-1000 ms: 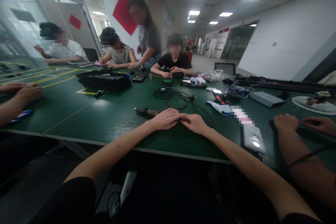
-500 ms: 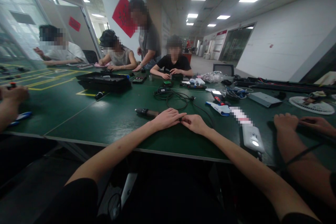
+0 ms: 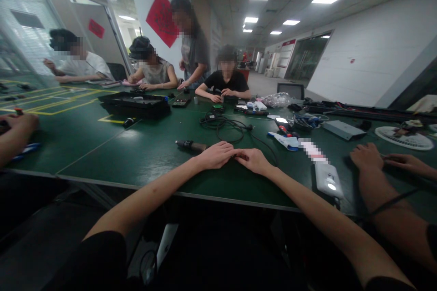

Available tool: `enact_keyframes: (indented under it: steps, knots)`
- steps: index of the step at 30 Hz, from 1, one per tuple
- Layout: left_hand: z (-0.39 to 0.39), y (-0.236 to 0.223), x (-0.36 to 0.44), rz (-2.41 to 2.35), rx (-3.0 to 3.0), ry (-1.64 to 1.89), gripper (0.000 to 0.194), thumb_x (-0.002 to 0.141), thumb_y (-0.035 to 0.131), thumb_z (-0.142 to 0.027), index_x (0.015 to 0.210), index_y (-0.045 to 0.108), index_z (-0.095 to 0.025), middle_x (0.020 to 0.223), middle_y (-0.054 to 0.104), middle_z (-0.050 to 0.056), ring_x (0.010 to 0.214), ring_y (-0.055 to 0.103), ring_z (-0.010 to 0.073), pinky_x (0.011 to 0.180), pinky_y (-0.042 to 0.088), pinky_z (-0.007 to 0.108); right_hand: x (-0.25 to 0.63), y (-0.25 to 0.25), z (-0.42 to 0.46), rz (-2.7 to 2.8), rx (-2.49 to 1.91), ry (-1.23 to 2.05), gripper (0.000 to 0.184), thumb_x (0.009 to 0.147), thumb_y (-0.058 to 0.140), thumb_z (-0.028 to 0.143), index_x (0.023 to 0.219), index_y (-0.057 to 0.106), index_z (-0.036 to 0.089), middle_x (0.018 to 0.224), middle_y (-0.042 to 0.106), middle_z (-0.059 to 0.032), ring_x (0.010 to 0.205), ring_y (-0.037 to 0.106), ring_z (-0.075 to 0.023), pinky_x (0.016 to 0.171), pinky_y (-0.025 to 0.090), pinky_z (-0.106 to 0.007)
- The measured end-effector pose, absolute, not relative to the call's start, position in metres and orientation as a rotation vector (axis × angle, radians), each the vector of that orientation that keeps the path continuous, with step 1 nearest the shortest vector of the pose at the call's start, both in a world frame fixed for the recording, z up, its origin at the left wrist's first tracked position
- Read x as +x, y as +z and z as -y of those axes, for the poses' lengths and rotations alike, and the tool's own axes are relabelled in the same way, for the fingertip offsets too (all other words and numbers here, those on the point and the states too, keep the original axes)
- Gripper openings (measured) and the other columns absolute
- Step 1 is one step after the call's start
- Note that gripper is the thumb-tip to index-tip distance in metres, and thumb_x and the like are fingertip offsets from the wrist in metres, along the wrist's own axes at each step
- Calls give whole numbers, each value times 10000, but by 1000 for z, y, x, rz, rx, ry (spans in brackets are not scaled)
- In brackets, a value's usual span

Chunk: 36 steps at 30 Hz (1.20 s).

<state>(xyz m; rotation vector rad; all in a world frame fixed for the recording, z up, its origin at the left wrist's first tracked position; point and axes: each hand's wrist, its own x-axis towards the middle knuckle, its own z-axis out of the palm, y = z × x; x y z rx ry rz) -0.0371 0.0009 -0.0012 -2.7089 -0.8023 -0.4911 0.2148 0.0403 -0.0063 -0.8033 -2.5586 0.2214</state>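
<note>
My left hand [image 3: 217, 154] and my right hand [image 3: 255, 162] meet above the green tabletop, fingertips together. Both have their fingers closed. Between them is a small dark thing, mostly hidden by the fingers, whose kind I cannot make out. Just left of my left hand lies a dark cylindrical tool [image 3: 191, 146] with a narrow metal tip; its right end is hidden behind that hand. A black cable with a plug [image 3: 235, 128] is coiled beyond my hands.
A black tray [image 3: 136, 105] stands at the back left. Rightward lie a blue-and-white cloth-like item [image 3: 287, 141], a white device [image 3: 327, 179], a grey metal box [image 3: 344, 129] and a round white grille [image 3: 404, 138]. Co-workers' hands are at both sides; several people are across the table.
My left fingers, stretched over the small dark thing before, are now drawn in and bent. A co-worker's hand at the right has shifted slightly. The tool and cable stay put.
</note>
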Motion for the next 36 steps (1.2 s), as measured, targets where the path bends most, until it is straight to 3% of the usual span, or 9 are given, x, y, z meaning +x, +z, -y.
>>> enact_keyframes:
  steps: [5,10,15,20,25,29,36]
  knots:
    - [0,0,-37,877,-2651,-533,647,1047,513,-293,1635,272,-169,1318,638,137,1262,563,273,1111,416,424,216,-8,-42,2550,-800,221,166,994,670,345,1003,762,207,789,717,-25,687,604,-153,651,363,-256]
    - [0,-1,-37,817,-2695,-524,657,1035,479,-197,1647,242,-195,1334,638,117,1269,565,240,1112,413,390,216,-8,-41,2548,-794,217,154,994,672,335,1004,755,206,794,714,-19,677,595,-145,649,354,-257]
    - [-2,-3,-37,897,-2620,-541,637,1056,517,-301,1635,278,-180,1311,640,131,1249,575,265,1082,431,407,215,-5,-39,2549,-796,227,142,993,668,317,995,750,201,784,707,-18,673,595,-142,646,352,-257]
    - [-4,-5,-39,824,-2674,-527,654,1038,512,-232,1642,264,-195,1328,640,122,1259,571,244,1106,423,400,215,-4,-38,2558,-815,214,146,984,681,323,993,750,195,793,709,-24,668,589,-142,638,348,-258]
    - [-4,-4,-39,873,-2651,-542,636,1053,516,-313,1633,285,-189,1319,638,129,1263,565,268,1100,426,422,215,-5,-39,2558,-805,230,156,987,678,332,1022,758,203,794,711,-24,682,596,-146,650,355,-256]
    - [-3,-4,-38,810,-2702,-527,605,1050,478,-245,1626,298,-196,1320,639,122,1244,574,249,1107,421,409,214,-7,-40,2547,-817,217,150,989,675,326,1025,757,206,798,714,-21,682,594,-144,651,343,-257]
    - [-3,-3,-38,831,-2681,-543,624,1049,506,-297,1626,296,-186,1330,634,135,1261,565,268,1107,420,431,215,-6,-39,2557,-828,222,151,992,667,332,1009,750,207,787,704,-16,668,583,-141,639,329,-257]
